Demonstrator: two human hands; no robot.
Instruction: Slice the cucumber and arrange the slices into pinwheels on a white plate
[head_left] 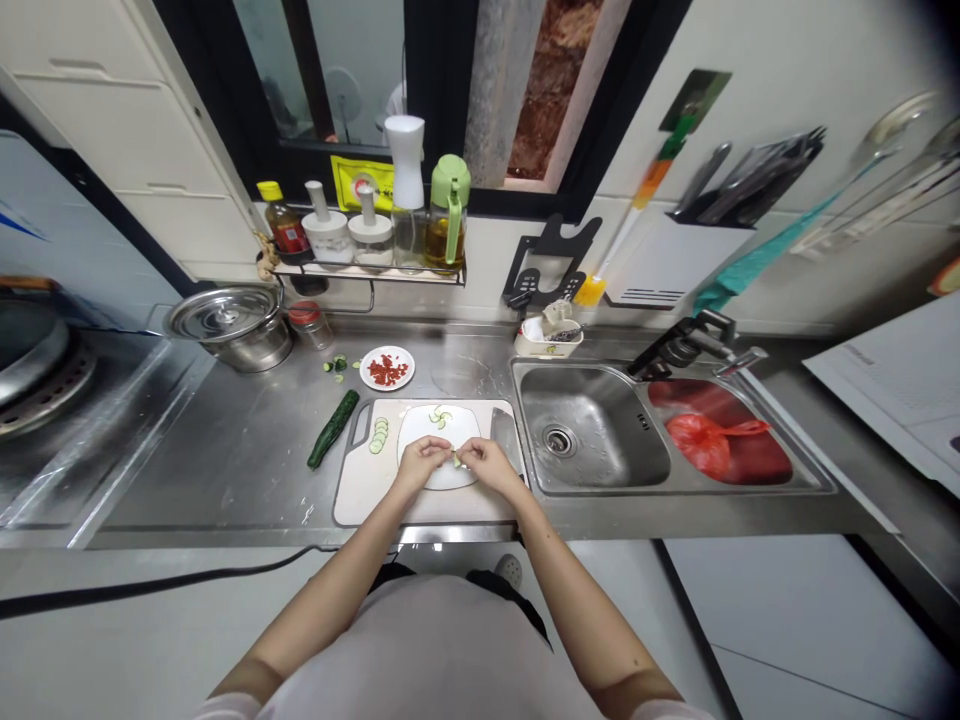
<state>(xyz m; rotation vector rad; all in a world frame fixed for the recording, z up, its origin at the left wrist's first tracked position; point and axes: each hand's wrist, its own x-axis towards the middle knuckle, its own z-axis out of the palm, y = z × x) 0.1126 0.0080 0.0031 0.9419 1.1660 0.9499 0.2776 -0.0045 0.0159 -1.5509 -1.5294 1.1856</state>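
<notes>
Over a white square plate [409, 430], my left hand [424, 460] and my right hand [486, 462] meet with closed fingertips. A small piece of cucumber slice [457, 460] shows between them, partly hidden by the fingers. Thin cucumber slices [439, 417] lie in a curved pattern at the plate's far side. The plate rests on a pale cutting board [360, 500]. On the board's left is a short row of overlapping cucumber slices [379, 436]; on its right lies a wide knife blade [507, 438], partly hidden by my right hand.
A whole cucumber [333, 430] lies left of the board. Behind are cucumber scraps [339, 365] and a small plate [364, 376] of chopped red pieces. A lidded steel pot [247, 335] stands back left. The double sink [600, 430] is right, with a red bag [701, 445].
</notes>
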